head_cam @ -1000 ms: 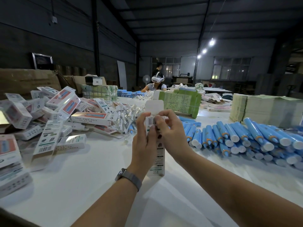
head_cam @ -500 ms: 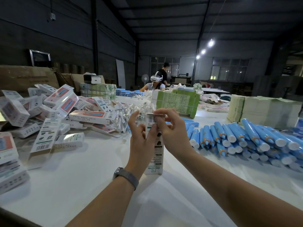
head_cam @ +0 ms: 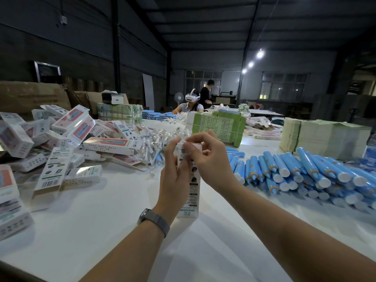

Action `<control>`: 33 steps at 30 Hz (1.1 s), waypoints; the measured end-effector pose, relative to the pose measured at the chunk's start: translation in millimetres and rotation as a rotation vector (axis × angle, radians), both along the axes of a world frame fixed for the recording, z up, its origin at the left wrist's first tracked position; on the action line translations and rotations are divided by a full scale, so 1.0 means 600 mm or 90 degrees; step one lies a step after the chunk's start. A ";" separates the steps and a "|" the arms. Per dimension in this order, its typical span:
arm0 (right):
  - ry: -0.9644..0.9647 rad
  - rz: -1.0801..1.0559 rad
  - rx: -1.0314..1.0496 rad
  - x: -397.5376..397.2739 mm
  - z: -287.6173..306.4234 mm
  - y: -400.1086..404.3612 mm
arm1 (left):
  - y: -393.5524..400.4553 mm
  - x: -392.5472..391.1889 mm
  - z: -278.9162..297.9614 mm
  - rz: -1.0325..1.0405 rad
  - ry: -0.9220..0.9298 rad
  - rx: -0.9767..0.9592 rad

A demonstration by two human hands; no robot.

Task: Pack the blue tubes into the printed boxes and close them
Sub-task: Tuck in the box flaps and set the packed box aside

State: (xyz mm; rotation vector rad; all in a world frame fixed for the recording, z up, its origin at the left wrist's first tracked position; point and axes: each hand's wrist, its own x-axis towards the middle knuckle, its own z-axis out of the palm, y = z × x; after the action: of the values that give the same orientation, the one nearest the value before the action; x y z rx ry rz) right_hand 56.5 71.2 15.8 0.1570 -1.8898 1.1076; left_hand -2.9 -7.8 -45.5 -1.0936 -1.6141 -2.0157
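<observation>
A tall, narrow white printed cardboard box [head_cam: 188,180] was held upright above the white table [head_cam: 114,210], its long axis near vertical and its lower end close to the tabletop; contact could not be confirmed. The left hand [head_cam: 174,178] was wrapped round the box's left side at mid-height, fingers reaching to the upper edge. The right hand [head_cam: 211,159] was set at the top end, thumb and fingers curled over the flap. The flap appeared folded down; a full tuck could not be judged. The work point thus lay directly above the left grip, with the right hand nearer to it. A heap of blue plastic tubes with white caps [head_cam: 305,171] lay well off to the right, and closed printed boxes [head_cam: 71,139] were piled to the left.
</observation>
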 end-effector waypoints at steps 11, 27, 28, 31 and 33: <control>-0.037 -0.029 0.078 0.004 0.022 0.006 | -0.001 0.001 -0.002 0.002 0.003 -0.006; 0.013 -0.053 0.051 -0.004 0.003 -0.006 | 0.006 -0.006 -0.011 -0.012 0.014 0.009; 0.010 -0.055 0.055 -0.005 0.005 -0.006 | 0.007 -0.006 -0.012 -0.012 0.016 0.006; 0.015 -0.061 0.069 -0.007 0.006 -0.005 | 0.008 -0.005 -0.011 -0.018 0.025 0.006; 0.015 -0.061 0.068 -0.008 0.007 -0.005 | 0.008 -0.004 -0.010 -0.018 0.027 0.010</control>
State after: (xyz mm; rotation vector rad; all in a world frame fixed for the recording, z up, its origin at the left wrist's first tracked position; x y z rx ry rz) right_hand 51.7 68.1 20.0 0.1377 -1.9169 0.9370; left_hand -5.3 -2.9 -51.7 -1.1527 -1.5669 -2.0055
